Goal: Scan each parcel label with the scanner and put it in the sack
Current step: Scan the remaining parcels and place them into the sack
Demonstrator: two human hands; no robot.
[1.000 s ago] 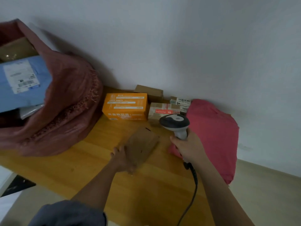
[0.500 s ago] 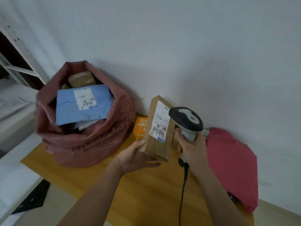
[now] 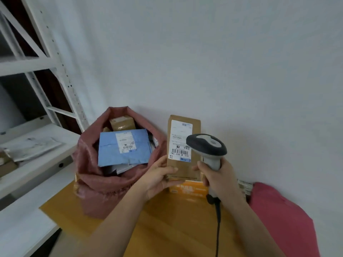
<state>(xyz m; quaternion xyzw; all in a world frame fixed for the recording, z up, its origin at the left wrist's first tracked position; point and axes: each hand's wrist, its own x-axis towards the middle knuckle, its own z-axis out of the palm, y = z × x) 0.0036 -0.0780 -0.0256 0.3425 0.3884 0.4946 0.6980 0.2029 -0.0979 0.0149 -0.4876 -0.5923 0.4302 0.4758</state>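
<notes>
Left hand (image 3: 157, 178) grips (thumb in front); right hand (image 3: 219, 175) curled, both forearms extended forward

From my seat the light is soft, dim and bluish, with no glare. The sack (image 3: 118, 175) casts a faint shadow on the wall (image 3: 222, 62) behind it. Wide-angle bending slants the shelf frame (image 3: 46, 58) at left, and everything looks slightly soft

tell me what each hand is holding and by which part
The left hand grips the brown parcel by its lower left edge. The right hand grips the scanner by its handle.
</notes>
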